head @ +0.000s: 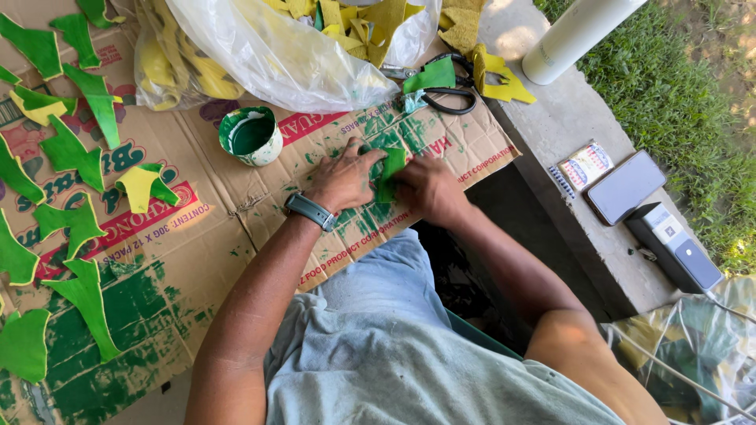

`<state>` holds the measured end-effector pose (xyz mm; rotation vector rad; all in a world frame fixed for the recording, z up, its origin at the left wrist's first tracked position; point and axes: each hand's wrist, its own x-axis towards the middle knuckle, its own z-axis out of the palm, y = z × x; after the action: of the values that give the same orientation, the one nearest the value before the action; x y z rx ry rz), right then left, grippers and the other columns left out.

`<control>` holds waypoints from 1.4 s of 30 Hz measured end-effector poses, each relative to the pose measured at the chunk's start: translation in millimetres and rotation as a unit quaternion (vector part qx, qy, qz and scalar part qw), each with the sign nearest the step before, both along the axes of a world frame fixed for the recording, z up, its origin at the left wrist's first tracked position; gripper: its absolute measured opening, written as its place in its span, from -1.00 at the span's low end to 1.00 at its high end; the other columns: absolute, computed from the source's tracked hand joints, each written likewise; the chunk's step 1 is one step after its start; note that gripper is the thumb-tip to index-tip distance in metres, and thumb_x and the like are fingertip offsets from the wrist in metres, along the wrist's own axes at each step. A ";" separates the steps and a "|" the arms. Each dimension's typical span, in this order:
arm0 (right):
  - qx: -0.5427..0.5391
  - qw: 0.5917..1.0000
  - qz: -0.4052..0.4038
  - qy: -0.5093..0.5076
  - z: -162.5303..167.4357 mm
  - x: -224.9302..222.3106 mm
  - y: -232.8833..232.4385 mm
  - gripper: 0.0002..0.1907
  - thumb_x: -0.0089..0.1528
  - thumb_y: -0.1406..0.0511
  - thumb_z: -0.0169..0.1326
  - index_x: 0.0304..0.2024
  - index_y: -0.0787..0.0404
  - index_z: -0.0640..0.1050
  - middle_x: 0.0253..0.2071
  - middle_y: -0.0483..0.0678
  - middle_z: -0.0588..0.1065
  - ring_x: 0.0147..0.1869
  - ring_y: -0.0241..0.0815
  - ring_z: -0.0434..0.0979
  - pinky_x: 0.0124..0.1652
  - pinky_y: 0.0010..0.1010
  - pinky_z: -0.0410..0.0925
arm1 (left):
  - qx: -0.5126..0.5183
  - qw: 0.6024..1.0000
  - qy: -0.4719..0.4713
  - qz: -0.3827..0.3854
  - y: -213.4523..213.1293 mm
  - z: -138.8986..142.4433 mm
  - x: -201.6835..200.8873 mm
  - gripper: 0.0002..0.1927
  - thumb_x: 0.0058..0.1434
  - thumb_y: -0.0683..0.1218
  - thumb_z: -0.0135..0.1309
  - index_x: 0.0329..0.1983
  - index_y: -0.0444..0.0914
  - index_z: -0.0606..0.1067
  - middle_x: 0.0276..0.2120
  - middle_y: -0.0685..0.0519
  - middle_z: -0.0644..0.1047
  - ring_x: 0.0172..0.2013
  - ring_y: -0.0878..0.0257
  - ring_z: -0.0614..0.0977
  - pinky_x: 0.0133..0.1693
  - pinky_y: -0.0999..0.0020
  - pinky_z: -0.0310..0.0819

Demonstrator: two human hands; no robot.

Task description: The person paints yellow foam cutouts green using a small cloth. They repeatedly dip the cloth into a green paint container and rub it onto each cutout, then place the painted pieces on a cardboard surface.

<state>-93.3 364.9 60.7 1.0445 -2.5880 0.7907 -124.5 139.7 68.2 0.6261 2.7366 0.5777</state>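
Note:
My left hand, with a grey watch on its wrist, presses down on a small green-painted cutout lying on the flattened cardboard. My right hand is closed at the same cutout's right side; whatever it holds is hidden under the fingers. A small cup of green paint stands just left of my left hand. The cardboard around the cutout is smeared with green paint.
Several painted green and yellow cutouts lie spread over the cardboard's left. A clear plastic bag of yellow pieces and black scissors sit beyond. A phone, small packet, dark device and white bottle rest on the concrete ledge at right.

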 end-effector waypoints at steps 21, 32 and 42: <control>-0.007 0.998 -0.021 -0.051 17.8 4.1 -3.9 -0.74 0.06 0.36 0.20 -0.18 0.21 0.64 -0.28 0.05 0.52 -0.14 0.10 0.53 -0.12 -0.12 0.40 | 0.006 0.999 -0.027 0.017 -3.0 0.0 -3.4 -0.22 0.04 -0.06 0.13 0.40 0.09 0.28 0.38 -0.12 0.23 0.12 -0.27 0.52 0.10 -0.15 0.45; -0.010 0.996 -0.081 -0.034 -3.9 -54.7 -8.6 -0.81 0.18 0.35 0.21 -0.15 0.24 0.64 -0.25 0.13 0.52 -0.12 0.20 0.53 -0.12 -0.07 0.41 | 0.026 0.999 0.023 -0.001 -3.2 -15.4 -7.0 0.01 -0.03 0.04 0.31 0.46 -0.03 0.07 0.29 -0.10 0.27 0.18 -0.13 0.49 0.05 -0.17 0.42; 0.011 0.997 0.051 -0.063 9.0 -2.3 -18.3 -0.77 0.10 0.36 0.22 -0.17 0.27 0.62 -0.25 0.10 0.54 -0.14 0.13 0.55 -0.12 -0.13 0.43 | -0.023 0.996 -0.074 -0.051 -13.0 -21.3 -24.7 0.01 -0.03 -0.03 0.22 0.53 0.22 0.13 0.50 -0.17 0.02 0.22 -0.23 0.47 0.25 -0.10 0.33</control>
<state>-95.6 346.6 69.7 1.1762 -2.6708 0.8799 -149.2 126.8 46.9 0.6790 2.5571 0.5146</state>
